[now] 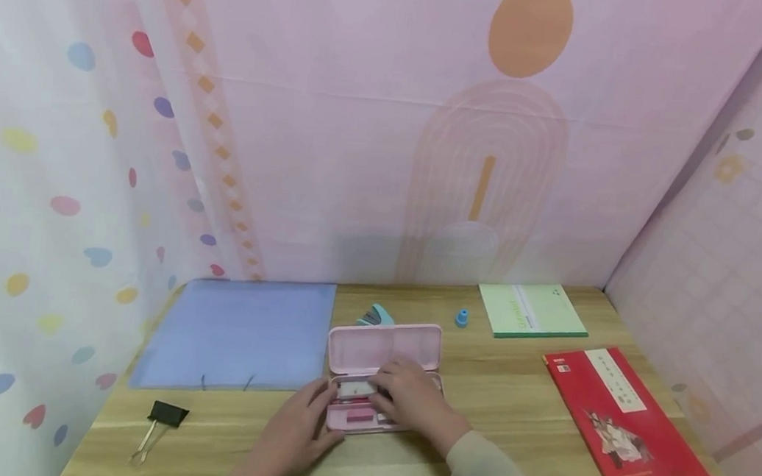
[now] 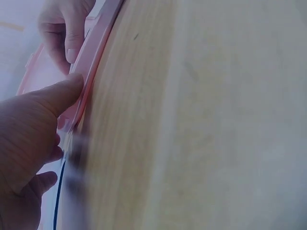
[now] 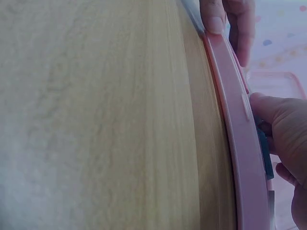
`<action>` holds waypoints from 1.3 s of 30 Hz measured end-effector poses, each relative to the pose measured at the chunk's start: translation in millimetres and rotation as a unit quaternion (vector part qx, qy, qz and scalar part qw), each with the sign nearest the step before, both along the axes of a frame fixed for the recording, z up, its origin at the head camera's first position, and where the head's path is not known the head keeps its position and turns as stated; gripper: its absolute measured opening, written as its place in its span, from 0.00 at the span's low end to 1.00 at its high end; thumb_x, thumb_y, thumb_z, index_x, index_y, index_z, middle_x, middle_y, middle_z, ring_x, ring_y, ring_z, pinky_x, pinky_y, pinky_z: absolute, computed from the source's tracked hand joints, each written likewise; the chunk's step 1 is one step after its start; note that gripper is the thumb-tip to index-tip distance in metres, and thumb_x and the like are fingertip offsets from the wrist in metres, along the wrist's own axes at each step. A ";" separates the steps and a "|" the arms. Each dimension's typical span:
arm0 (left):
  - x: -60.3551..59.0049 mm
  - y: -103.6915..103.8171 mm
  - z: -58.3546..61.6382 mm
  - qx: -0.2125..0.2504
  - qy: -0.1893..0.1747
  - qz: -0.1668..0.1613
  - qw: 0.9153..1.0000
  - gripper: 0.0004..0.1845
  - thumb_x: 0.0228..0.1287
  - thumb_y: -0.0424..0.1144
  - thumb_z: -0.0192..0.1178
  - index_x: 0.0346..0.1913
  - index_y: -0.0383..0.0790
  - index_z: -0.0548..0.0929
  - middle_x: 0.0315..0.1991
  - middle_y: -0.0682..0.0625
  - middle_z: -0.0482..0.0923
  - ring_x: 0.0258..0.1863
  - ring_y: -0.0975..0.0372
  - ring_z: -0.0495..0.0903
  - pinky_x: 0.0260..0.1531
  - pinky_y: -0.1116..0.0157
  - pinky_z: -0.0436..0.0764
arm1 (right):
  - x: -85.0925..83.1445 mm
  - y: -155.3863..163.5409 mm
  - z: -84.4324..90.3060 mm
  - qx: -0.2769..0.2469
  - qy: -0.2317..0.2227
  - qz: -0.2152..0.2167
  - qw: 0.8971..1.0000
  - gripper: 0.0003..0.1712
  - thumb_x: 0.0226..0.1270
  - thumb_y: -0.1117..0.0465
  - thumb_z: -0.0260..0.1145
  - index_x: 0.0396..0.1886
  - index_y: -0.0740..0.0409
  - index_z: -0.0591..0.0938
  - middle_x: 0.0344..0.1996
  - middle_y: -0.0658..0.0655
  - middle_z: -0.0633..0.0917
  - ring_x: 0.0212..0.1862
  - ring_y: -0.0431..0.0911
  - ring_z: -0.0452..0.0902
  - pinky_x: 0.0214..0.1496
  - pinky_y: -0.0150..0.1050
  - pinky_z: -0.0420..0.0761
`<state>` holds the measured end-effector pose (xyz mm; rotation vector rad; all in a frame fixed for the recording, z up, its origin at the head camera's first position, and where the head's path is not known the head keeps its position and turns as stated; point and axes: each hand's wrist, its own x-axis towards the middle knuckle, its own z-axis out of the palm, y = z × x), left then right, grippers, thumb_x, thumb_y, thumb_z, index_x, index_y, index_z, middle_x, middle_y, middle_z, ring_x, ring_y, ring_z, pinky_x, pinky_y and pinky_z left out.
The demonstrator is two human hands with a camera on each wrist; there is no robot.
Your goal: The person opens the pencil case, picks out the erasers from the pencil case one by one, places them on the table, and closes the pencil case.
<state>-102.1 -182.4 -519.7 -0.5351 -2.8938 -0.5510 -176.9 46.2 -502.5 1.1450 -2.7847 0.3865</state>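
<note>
A pink pencil case [image 1: 381, 431] lies with its lid [image 1: 384, 347] raised on the table. Its tray holds a pink eraser [image 1: 360, 414] and a white piece [image 1: 355, 390] of unclear kind. At the case's left end, my left hand [image 1: 298, 428] holds it, thumb on the front edge and fingers round the end. My right hand [image 1: 412, 399] reaches over the tray with bent fingers; whether they pinch something is hidden. In the right wrist view its thumb is by the front rim, and a dark object [image 3: 265, 151] shows under the fingers.
Left of the case lies a blue folder [image 1: 241, 335], with a black binder clip [image 1: 168, 413] before it. Behind stand a light-blue stapler-like object [image 1: 376, 315] and a small blue piece [image 1: 462, 317]. A green notebook [image 1: 535, 311] and a red booklet [image 1: 630, 425] lie right.
</note>
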 end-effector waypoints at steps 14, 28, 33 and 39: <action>5.8 7.5 -16.0 0.077 0.004 0.047 0.996 0.27 0.53 0.51 0.70 0.55 0.45 0.81 0.49 0.54 0.77 0.52 0.60 0.74 0.55 0.56 0.76 | 13.3 41.7 5.0 -0.096 0.022 -0.047 0.994 0.18 0.66 0.53 0.65 0.55 0.49 0.82 0.47 0.46 0.82 0.49 0.41 0.75 0.53 0.39 0.78; 6.3 7.6 -16.6 0.112 -0.051 0.102 0.987 0.25 0.53 0.53 0.70 0.54 0.49 0.81 0.49 0.57 0.77 0.53 0.61 0.73 0.56 0.55 0.75 | -2.9 163.7 -7.4 -0.169 -0.081 -0.264 0.946 0.20 0.66 0.58 0.66 0.57 0.54 0.80 0.55 0.56 0.80 0.57 0.54 0.75 0.56 0.55 0.77; 5.7 6.4 -19.1 0.120 -0.054 0.095 0.987 0.25 0.54 0.51 0.70 0.55 0.49 0.81 0.49 0.57 0.77 0.53 0.60 0.73 0.56 0.55 0.75 | -18.1 160.2 -18.2 -0.192 -0.100 -0.257 0.942 0.19 0.67 0.58 0.65 0.57 0.55 0.81 0.56 0.57 0.79 0.59 0.55 0.73 0.59 0.56 0.75; 6.0 6.3 -21.0 0.120 -0.048 0.093 0.987 0.25 0.54 0.52 0.70 0.55 0.51 0.80 0.50 0.58 0.77 0.53 0.61 0.72 0.56 0.56 0.75 | -30.9 154.3 -28.4 -0.198 -0.086 -0.256 0.942 0.18 0.67 0.61 0.65 0.56 0.56 0.81 0.53 0.57 0.80 0.55 0.52 0.76 0.57 0.52 0.77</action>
